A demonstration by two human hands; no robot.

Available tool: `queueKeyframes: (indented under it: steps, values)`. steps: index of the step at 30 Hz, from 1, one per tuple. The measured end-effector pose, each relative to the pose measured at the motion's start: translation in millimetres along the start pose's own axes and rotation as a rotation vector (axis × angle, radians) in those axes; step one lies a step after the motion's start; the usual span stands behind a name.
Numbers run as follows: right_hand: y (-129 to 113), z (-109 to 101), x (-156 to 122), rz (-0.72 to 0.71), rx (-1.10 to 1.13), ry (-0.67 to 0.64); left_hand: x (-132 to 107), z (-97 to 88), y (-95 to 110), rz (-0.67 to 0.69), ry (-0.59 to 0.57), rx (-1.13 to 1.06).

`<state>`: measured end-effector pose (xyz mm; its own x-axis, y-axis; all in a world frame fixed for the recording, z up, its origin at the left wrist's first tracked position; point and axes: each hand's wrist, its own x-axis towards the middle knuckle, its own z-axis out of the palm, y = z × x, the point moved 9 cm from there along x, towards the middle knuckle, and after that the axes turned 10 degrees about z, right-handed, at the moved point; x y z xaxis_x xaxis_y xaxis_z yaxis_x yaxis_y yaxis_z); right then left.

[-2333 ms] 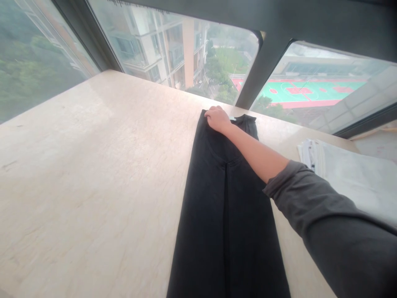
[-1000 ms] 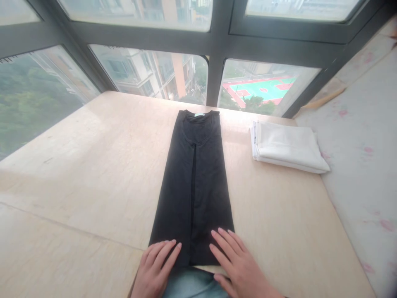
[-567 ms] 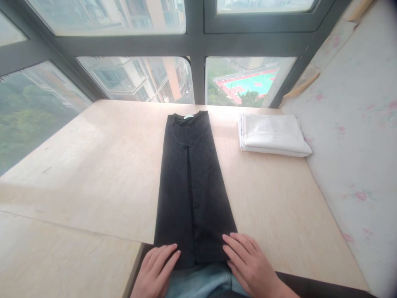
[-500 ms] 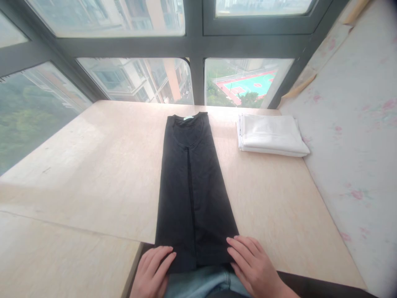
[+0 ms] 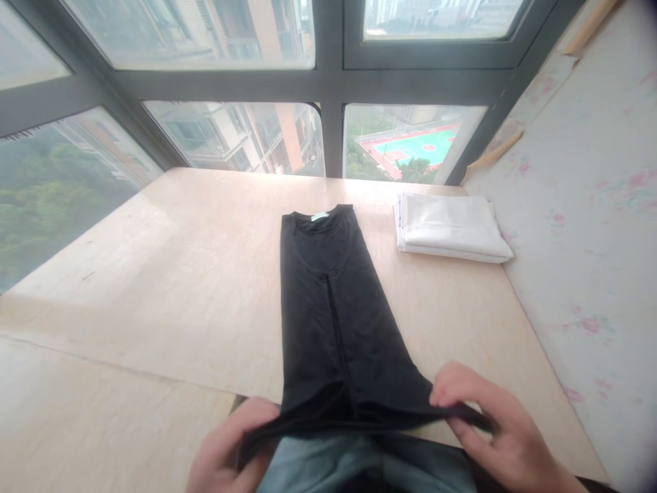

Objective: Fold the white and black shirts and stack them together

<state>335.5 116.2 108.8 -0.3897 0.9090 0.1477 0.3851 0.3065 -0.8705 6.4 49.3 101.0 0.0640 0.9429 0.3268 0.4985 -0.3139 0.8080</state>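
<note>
A black shirt (image 5: 328, 301), folded into a long narrow strip, lies on the pale stone sill (image 5: 154, 274) with its collar toward the window. My left hand (image 5: 226, 452) pinches the near left corner of its hem. My right hand (image 5: 493, 431) pinches the near right corner. Both hands hold the hem lifted off the sill's front edge, and the cloth is stretched wide between them.
A folded white cloth (image 5: 452, 226) lies at the far right of the sill. A pale flowered wall (image 5: 590, 239) borders the right side. Dark-framed windows (image 5: 328, 82) stand behind. My jeans (image 5: 359, 465) show under the hem.
Both hands lay flat on the shirt's near end; now they grip the hem corners and have raised it. The view shifted slightly.
</note>
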Motion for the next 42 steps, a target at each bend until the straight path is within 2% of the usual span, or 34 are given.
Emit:
queueKeyframes:
  steps: [2,4,6,8,10,13,18,20,22,24,26,29,31,33,37,42]
  values:
    - [13.1,-6.8,48.1,0.061,0.015,0.106,37.0,-7.5,-25.4,-0.086,0.094,0.043]
    - [39.4,-3.8,106.2,0.161,0.011,0.198,79.6,-10.1,-64.0,-0.168,0.160,0.092]
    - [69.8,8.7,162.8,0.236,0.027,0.234,120.4,-0.9,-108.6,-0.251,0.098,0.145]
    - [100.0,29.0,206.9,0.298,0.000,0.187,150.7,8.1,-144.0,-0.280,0.030,0.224]
    - [126.5,43.6,229.7,0.364,-0.064,0.159,164.9,12.4,-167.2,-0.294,0.015,0.274]
    - [146.7,50.2,230.8,0.385,-0.096,0.172,162.9,13.8,-180.6,-0.304,0.041,0.314]
    - [156.5,37.8,195.1,0.408,-0.048,0.271,145.9,8.5,-173.9,-0.319,0.141,0.367]
    - [153.4,30.0,175.3,0.383,-0.066,0.333,139.7,6.9,-160.1,-0.290,0.174,0.412]
    - [138.7,24.3,153.0,0.271,-0.130,0.367,131.8,11.5,-133.5,-0.174,0.154,0.486]
    - [114.0,25.5,128.3,0.084,-0.200,0.331,117.7,26.8,-98.0,0.018,0.055,0.559]
    - [89.1,36.4,102.9,-0.103,-0.269,0.199,94.2,50.9,-66.5,0.203,-0.121,0.607]
    - [70.0,62.4,71.1,-0.280,-0.415,-0.062,53.1,80.6,-43.2,0.380,-0.350,0.709]
    - [71.3,73.0,60.5,-0.324,-0.511,-0.140,35.7,84.5,-42.2,0.430,-0.367,0.801]
    - [77.2,75.1,59.4,-0.336,-0.564,-0.124,28.9,79.9,-47.8,0.438,-0.323,0.873]
    - [85.6,72.4,66.0,-0.353,-0.573,-0.053,32.4,67.6,-58.5,0.431,-0.237,0.916]
    - [84.1,67.4,69.6,-0.359,-0.532,0.003,34.9,59.5,-62.0,0.431,-0.179,0.874]
